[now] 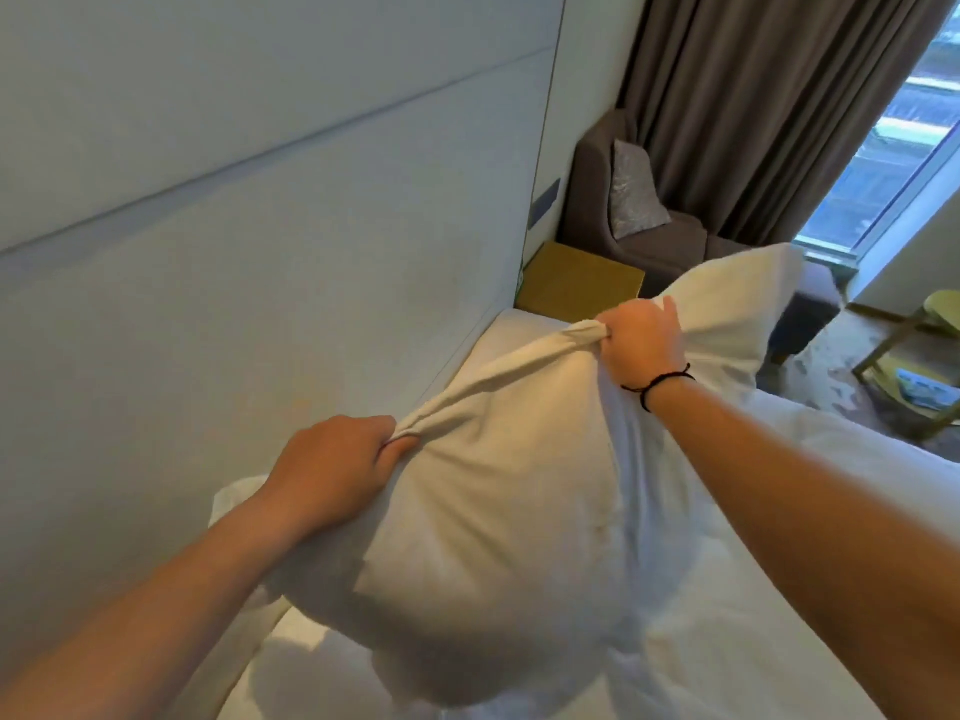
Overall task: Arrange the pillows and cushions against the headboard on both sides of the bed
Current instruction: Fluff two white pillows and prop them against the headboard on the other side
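A big white pillow (493,537) hangs lifted above the white bed (779,589), close to the pale padded headboard (260,252). My left hand (332,467) grips a bunched corner of its case on the headboard side. My right hand (641,340), with a black cord at the wrist, grips the other end of the same top edge, which is pulled taut between the two hands. A second white pillow (737,304) shows behind my right hand, its lower part hidden. A silver-grey cushion (634,194) leans in the armchair.
A yellow-brown bedside table (582,280) stands at the bed's far corner. Behind it sits a dark grey armchair (675,241) before brown curtains (769,106) and a window (893,148). A green-framed side table (914,366) stands on patterned carpet at right.
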